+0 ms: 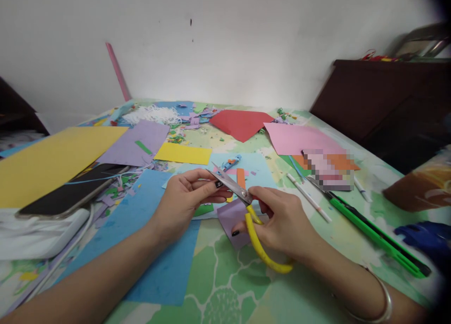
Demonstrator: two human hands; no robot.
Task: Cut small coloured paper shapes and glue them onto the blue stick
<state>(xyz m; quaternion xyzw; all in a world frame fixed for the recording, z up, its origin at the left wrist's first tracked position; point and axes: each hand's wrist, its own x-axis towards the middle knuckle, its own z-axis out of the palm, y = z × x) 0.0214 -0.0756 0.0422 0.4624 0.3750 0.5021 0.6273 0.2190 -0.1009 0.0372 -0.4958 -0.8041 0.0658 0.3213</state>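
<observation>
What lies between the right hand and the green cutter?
A slim white pen lies between the right hand and the green cutter, as the head view shows.

One pair of scissors (242, 192); one green cutter (377, 235); one black phone (72, 191); one bracelet (389, 303); one red sheet (241, 123); two yellow sheets (63, 164).

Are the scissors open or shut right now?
The scissors are slightly open: the blade tips show a narrow gap between them.

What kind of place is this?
It looks like a craft table, perhaps in someone's home. There are yellow scissors in the right hand, a big red sheet and lots of cut-up scraps.
</observation>
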